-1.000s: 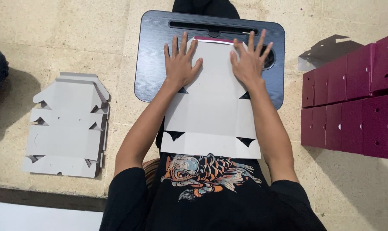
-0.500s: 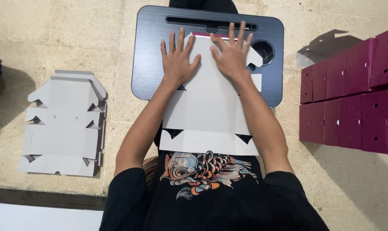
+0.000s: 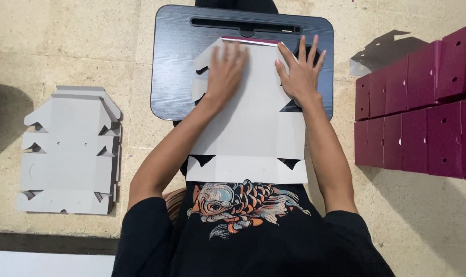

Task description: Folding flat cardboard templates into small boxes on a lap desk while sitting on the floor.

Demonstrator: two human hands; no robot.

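A flat die-cut cardboard box blank (image 3: 251,131), grey side up with a maroon edge at its far end, lies on a black lap desk (image 3: 176,61) and reaches down over my lap. My left hand (image 3: 225,72) lies flat on the blank's far left part, blurred with motion. My right hand (image 3: 299,72) presses palm down with fingers spread on the blank's far right corner. Neither hand grips anything.
A stack of flat grey box blanks (image 3: 69,149) lies on the stone floor at left. Assembled maroon boxes (image 3: 423,113) are stacked in rows at right, with a loose grey blank (image 3: 382,48) behind them.
The right hand slid left across the blank's far end and then back out to the right corner. The left hand moved inward to the right.
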